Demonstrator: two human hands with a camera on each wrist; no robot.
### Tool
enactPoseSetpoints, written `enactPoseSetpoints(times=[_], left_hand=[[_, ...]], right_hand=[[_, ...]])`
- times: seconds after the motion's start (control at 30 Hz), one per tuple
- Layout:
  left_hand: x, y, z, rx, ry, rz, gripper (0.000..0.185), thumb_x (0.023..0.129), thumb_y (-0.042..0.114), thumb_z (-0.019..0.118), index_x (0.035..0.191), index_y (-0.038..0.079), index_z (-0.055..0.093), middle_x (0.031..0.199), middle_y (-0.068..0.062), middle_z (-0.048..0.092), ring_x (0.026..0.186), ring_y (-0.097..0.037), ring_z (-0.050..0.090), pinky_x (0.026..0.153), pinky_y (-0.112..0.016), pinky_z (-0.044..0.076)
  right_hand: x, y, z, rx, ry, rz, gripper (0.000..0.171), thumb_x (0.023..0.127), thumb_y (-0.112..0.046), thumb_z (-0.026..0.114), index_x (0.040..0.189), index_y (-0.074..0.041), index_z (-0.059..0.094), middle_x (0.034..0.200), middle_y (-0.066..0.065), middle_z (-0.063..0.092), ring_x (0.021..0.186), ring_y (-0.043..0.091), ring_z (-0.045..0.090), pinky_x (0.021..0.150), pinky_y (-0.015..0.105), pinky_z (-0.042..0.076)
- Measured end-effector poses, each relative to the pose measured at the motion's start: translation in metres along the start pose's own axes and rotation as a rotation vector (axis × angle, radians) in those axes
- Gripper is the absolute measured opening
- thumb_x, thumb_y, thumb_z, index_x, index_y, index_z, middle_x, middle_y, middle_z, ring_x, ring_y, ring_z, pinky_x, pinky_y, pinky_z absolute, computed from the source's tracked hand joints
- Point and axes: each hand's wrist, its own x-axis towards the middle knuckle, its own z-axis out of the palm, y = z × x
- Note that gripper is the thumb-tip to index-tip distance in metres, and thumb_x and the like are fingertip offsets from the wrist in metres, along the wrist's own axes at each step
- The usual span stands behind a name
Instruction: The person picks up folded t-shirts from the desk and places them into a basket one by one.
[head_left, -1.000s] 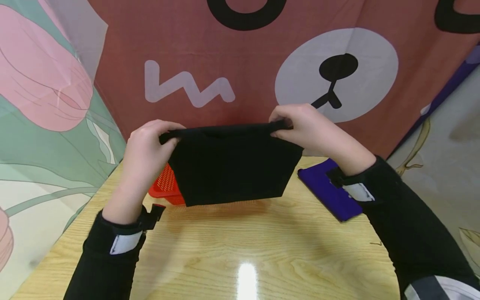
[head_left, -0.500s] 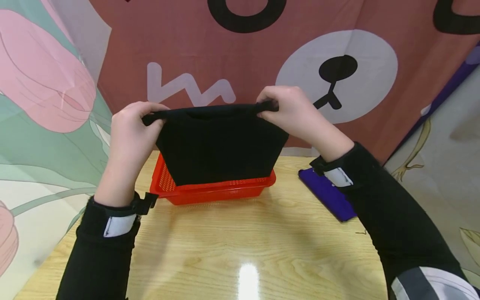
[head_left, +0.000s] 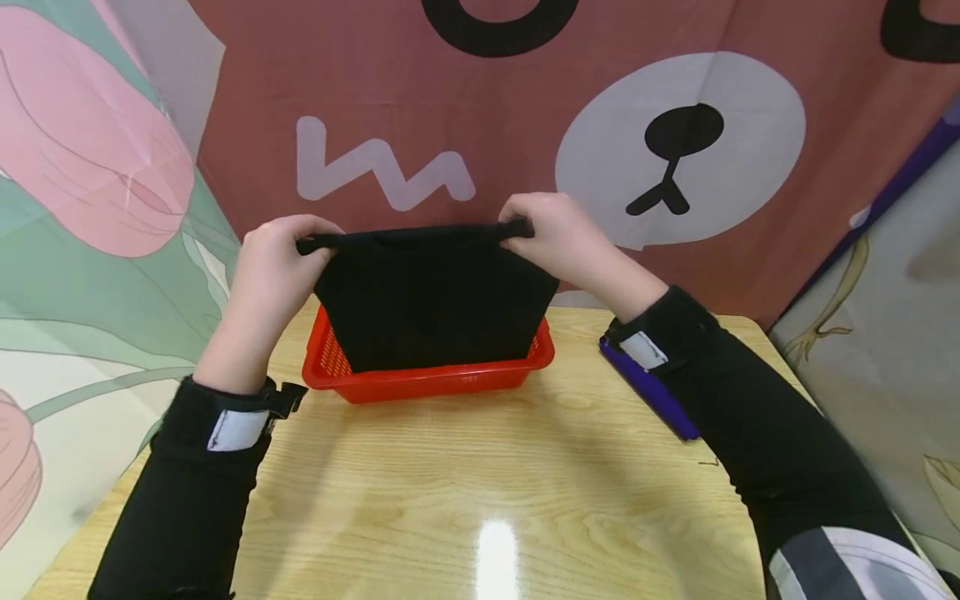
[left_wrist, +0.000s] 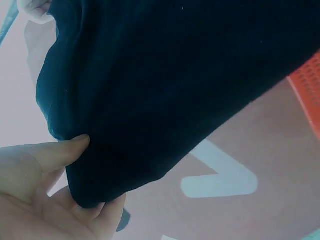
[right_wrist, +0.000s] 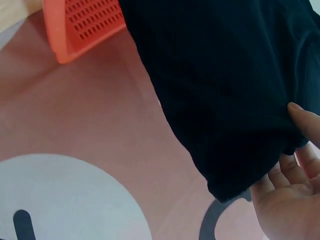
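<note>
A black folded cloth hangs between my two hands in the head view, its lower edge down inside the red basket. My left hand pinches the upper left corner between thumb and fingers. At the upper right corner my right hand pinches the cloth the same way. In the left wrist view the thumb lies on the near face of the cloth, with fingers behind it. The right wrist view shows the cloth gripped at its edge, the basket's slotted wall beyond. The cloth hides most of the basket's inside.
A purple folded cloth lies on the wooden table to the right, partly under my right forearm. A printed curtain hangs right behind the basket. The table's right edge runs beyond my right sleeve.
Both hands have carried the black cloth back and left, over the red basket, then lowered it slightly into it. More of the basket shows than a second ago. The grips stay the same.
</note>
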Motion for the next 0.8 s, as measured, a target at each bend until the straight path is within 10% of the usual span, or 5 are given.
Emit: enactPoseSetpoints(times=[0.8], left_hand=[[-0.023,-0.022,0.017,0.087,-0.26,0.015,0.02,0.095,0.005,0.061,0.112,0.003,0.07,0.111,-0.021,0.067,0.1,-0.038,0.058,0.086,-0.054,0.049]], right_hand=[[-0.018,0.012,0.036,0.063,-0.214,-0.008,0.025,0.084,-0.008,0.08,0.105,-0.006,0.068,0.104,0.007,0.07,0.097,0.023,0.064,0.092,0.037,0.052]])
